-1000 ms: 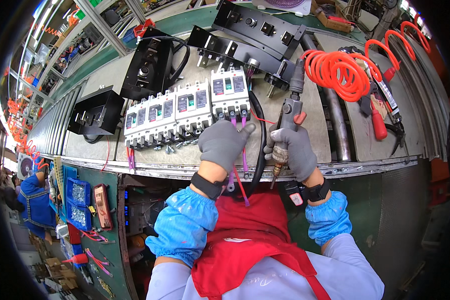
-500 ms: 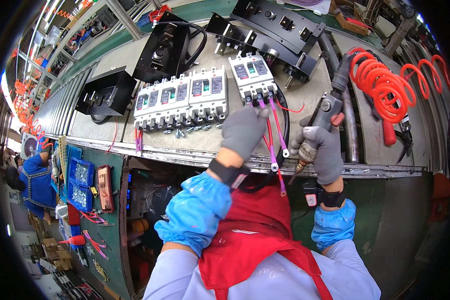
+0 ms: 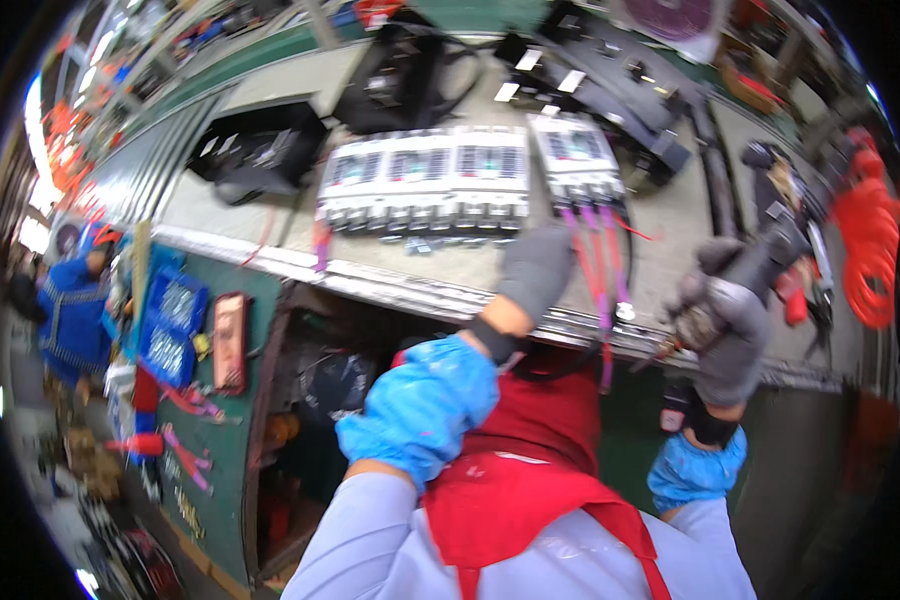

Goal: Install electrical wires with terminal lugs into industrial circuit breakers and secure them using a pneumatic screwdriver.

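Note:
My gloved left hand (image 3: 538, 265) is curled beside the pink-and-purple cables (image 3: 598, 265) that hang from a lone white circuit breaker (image 3: 574, 158). Blur hides what, if anything, its fingers hold. My gloved right hand (image 3: 727, 325) grips a pneumatic screwdriver (image 3: 780, 245) near the bench's front edge. The tool's bit points down and to the left, apart from the breaker. Left of the lone breaker stands a row of several white circuit breakers (image 3: 425, 170). Loose screws (image 3: 420, 246) lie in front of that row.
Black metal housings (image 3: 260, 150) stand left and behind the breakers, with a black panel (image 3: 620, 75) at the back right. A red coiled hose (image 3: 867, 235) hangs at right. Blue screw bins (image 3: 175, 305) sit on the green side table (image 3: 240, 450). Another person (image 3: 73, 310) is at far left.
The whole view has shifted and blurred, so the bench appears further right. My left hand has drawn back from the breaker's terminals. My right hand has moved right, tilting the screwdriver further over.

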Motion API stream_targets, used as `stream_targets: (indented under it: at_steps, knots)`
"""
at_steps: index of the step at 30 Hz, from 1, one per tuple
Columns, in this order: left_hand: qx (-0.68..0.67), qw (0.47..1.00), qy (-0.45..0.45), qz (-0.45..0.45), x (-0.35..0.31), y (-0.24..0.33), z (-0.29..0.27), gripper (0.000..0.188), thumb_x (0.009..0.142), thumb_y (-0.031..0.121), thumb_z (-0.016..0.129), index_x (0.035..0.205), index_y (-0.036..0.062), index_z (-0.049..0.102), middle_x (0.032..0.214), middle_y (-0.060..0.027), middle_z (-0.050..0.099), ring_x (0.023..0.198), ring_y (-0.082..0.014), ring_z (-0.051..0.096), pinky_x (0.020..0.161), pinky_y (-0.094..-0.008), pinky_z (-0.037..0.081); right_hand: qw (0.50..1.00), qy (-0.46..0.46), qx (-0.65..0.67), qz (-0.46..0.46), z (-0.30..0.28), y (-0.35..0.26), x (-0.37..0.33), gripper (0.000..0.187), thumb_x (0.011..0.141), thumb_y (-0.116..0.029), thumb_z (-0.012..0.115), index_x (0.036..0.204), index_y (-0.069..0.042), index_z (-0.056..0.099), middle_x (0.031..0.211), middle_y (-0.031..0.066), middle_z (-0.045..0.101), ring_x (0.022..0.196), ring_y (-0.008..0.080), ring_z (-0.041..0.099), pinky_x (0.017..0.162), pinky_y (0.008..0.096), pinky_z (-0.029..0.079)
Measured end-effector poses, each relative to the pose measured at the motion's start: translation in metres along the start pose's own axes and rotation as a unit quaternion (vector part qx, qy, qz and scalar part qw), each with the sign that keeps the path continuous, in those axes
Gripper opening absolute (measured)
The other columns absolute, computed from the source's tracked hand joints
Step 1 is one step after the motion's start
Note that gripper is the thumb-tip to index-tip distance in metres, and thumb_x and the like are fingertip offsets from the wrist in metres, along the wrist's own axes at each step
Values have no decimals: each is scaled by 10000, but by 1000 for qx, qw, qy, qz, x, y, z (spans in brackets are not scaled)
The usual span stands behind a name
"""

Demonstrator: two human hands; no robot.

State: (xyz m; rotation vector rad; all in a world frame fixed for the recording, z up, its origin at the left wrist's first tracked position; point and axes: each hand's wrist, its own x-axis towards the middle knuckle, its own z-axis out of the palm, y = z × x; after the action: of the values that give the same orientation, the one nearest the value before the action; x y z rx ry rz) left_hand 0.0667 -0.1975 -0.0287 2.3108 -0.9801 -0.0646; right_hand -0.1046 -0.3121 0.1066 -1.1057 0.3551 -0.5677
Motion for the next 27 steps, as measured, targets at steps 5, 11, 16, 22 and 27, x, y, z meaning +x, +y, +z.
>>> stream_targets:
  at_steps: [5,11,16,22,27]
  knots:
    - [19,999,-3,-40,-6,5,-14,189,826,124,574,973,13,619,932,-198,650,826,-376,657,674,-468,534,997,-63,-39,-36,20,8,0,477,779,-176,557,1217,-10,472,808,89,560,691,205,563,660,358,499]
    - [-428,897,49,-100,-64,-11,-54,220,894,204,582,985,4,577,874,-112,641,772,-244,676,586,-350,531,986,-109,-29,-125,43,19,14,473,827,-212,557,1220,36,468,873,102,546,743,206,523,714,377,454]
    - [-722,672,-44,-162,-120,-18,-89,268,913,221,612,1048,-10,604,755,-38,601,607,-101,581,521,-214,467,975,-166,38,-145,81,29,19,473,821,-224,568,1215,24,489,885,91,540,781,208,515,736,372,439]
    - [-746,646,-23,-160,-144,-26,-112,284,919,172,615,1126,-22,608,749,-33,595,616,-69,549,525,-199,450,971,-191,71,-123,120,47,8,450,827,-217,570,1197,27,493,884,94,548,789,208,514,762,364,426]
    - [-758,640,9,-124,-148,-33,-114,275,920,165,617,1113,-31,610,744,-25,596,592,-66,534,532,-195,453,973,-194,64,-107,129,57,1,460,823,-219,569,1194,42,491,886,93,540,795,202,517,742,340,429]
